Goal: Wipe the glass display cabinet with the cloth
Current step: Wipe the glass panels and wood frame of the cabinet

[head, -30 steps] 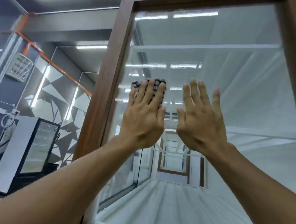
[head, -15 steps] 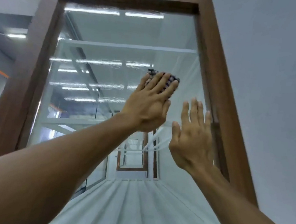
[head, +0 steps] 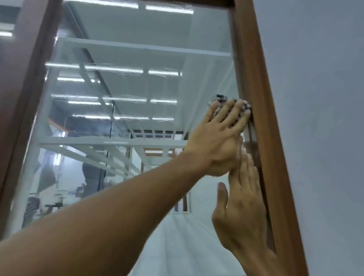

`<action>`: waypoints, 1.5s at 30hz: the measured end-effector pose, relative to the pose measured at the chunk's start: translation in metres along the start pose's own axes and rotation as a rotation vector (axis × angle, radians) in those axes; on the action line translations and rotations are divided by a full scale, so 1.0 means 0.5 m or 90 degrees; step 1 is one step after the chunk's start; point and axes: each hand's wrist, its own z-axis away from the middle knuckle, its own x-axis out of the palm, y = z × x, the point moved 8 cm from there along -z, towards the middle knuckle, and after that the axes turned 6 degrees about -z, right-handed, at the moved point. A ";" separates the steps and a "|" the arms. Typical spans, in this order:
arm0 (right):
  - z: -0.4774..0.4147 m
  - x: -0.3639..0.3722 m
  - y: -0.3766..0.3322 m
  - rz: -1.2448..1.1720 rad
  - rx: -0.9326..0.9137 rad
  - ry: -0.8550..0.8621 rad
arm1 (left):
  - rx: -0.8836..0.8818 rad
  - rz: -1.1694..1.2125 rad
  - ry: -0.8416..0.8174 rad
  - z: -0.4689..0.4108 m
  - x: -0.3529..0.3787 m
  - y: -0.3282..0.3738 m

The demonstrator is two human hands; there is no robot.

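Note:
The glass pane (head: 120,113) of the display cabinet fills the view, set in a brown wooden frame (head: 262,114). My left hand (head: 219,137) presses a dark checked cloth (head: 220,98) flat against the glass at the pane's right edge, right by the frame. Only the cloth's top edge shows above my fingers. My right hand (head: 242,207) lies flat and empty on the glass just below the left hand, fingers together along the right frame.
A plain grey wall (head: 325,130) stands to the right of the cabinet. White shelves (head: 113,144) and reflected ceiling lights (head: 101,2) show through the glass. The frame's left post (head: 12,97) bounds the pane on the left.
My left hand has slid the cloth rightward across the glass to the right frame edge. The right hand stayed flat on the glass beneath it. The view has swung right.

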 end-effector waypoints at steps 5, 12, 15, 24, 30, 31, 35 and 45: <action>-0.009 0.021 -0.026 0.104 0.004 -0.014 | -0.032 0.012 0.012 0.127 0.004 -0.088; -0.089 0.137 -0.214 0.103 -0.125 -0.083 | -0.158 0.020 0.051 0.234 -0.011 -0.254; -0.107 0.173 -0.273 0.093 -0.134 -0.087 | -0.209 0.036 0.064 0.288 -0.016 -0.309; -0.074 0.247 -0.382 0.088 -0.193 -0.143 | -0.396 0.065 0.114 0.491 -0.027 -0.441; -0.012 0.217 -0.350 0.044 -0.199 -0.131 | -0.266 0.059 0.089 0.506 0.003 -0.295; -0.011 0.207 -0.336 0.044 -0.184 -0.119 | -0.251 0.059 0.094 0.470 0.000 -0.292; -0.035 0.157 -0.245 0.091 -0.094 -0.097 | -0.336 0.055 0.082 0.339 -0.007 -0.299; -0.035 0.044 -0.071 0.125 -0.036 -0.067 | -0.186 0.040 0.026 0.186 0.008 -0.136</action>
